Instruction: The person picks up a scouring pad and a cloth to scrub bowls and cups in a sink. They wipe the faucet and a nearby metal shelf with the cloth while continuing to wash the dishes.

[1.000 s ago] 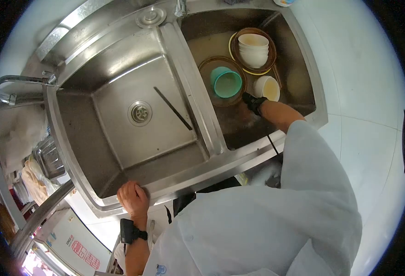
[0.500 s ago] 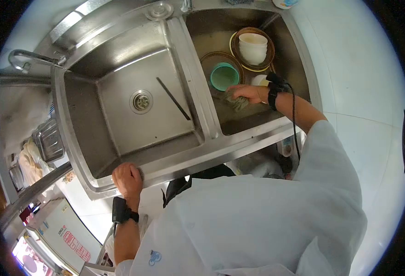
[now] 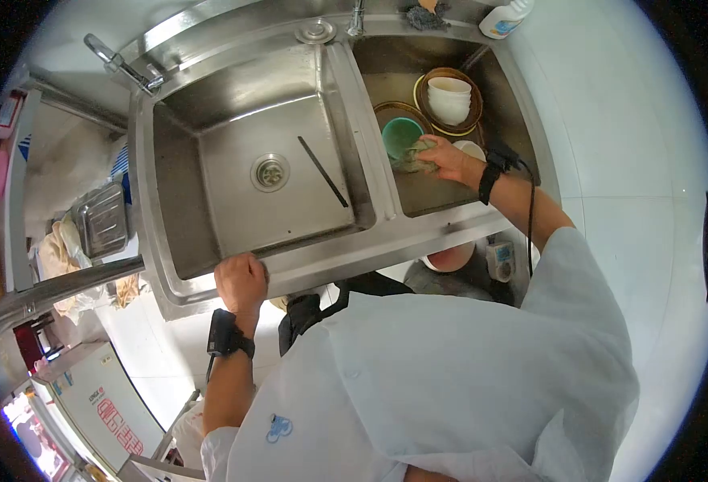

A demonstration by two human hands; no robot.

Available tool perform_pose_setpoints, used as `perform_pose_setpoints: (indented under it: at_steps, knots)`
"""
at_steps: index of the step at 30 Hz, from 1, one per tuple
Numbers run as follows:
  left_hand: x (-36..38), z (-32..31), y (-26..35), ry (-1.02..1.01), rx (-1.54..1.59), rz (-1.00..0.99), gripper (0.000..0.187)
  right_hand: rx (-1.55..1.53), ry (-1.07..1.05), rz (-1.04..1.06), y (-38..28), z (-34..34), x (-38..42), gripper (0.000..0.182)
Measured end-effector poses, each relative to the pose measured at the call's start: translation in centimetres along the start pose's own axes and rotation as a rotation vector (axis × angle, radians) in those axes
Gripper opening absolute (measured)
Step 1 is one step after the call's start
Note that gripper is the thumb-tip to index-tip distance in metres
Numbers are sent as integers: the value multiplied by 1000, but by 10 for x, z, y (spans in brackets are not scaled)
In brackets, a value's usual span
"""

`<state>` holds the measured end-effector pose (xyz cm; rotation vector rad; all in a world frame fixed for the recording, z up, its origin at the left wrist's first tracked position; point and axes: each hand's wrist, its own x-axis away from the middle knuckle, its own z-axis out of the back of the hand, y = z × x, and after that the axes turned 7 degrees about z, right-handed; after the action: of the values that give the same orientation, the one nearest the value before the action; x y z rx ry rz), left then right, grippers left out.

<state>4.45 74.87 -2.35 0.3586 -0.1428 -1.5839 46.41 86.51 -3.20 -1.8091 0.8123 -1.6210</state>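
My right hand (image 3: 448, 158) is closed on a greenish-grey scrubbing cloth (image 3: 412, 157) in the right basin. The cloth touches the near rim of a green bowl (image 3: 403, 135), which sits on a brown-rimmed round tray (image 3: 384, 112). Beside my fingers is a partly hidden white bowl (image 3: 470, 149). Stacked white bowls (image 3: 449, 100) stand in a brown round dish (image 3: 473, 117) behind. My left hand (image 3: 241, 281) rests on the front edge of the left basin (image 3: 289, 271), fingers curled over it.
A black stick (image 3: 322, 171) lies in the left basin by its drain (image 3: 270, 173). Faucets (image 3: 121, 64) and a drain cover (image 3: 316, 31) line the back. A dark scrubber (image 3: 428, 17) and white bottle (image 3: 505, 19) stand behind the right basin. A metal tray (image 3: 102, 220) is at left.
The view has shifted, so the sinks appear farther right. My right hand has brought the cloth up against the green bowl. My left hand stays on the sink edge.
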Motion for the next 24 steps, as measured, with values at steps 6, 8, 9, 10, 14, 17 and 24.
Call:
perform_pose_setpoints:
  at_steps: [6, 8, 9, 10, 14, 17, 24]
  knots:
    - [2, -3, -7, 117, 89, -76, 12, 307, 259, 132, 0, -25, 7, 50]
    - [4, -5, -11, 96, 116, -47, 12, 457, 393, 179, 3, -28, 8, 46]
    - [4, 0, -12, 30, 183, -13, 11, 550, 416, 229, 9, -17, -3, 44]
    - [4, 1, -13, 30, 195, -21, 11, 644, 440, 277, 6, -20, 0, 42]
    - [3, 3, -24, 33, 444, 10, 8, 726, 463, 458, 9, -15, 15, 26]
    - [3, -1, -39, 55, 550, -38, 7, 740, 719, 346, 9, -2, 3, 17]
    - [-1, 0, -62, -98, 691, -245, 9, -131, 609, 339, -14, -56, 59, 20]
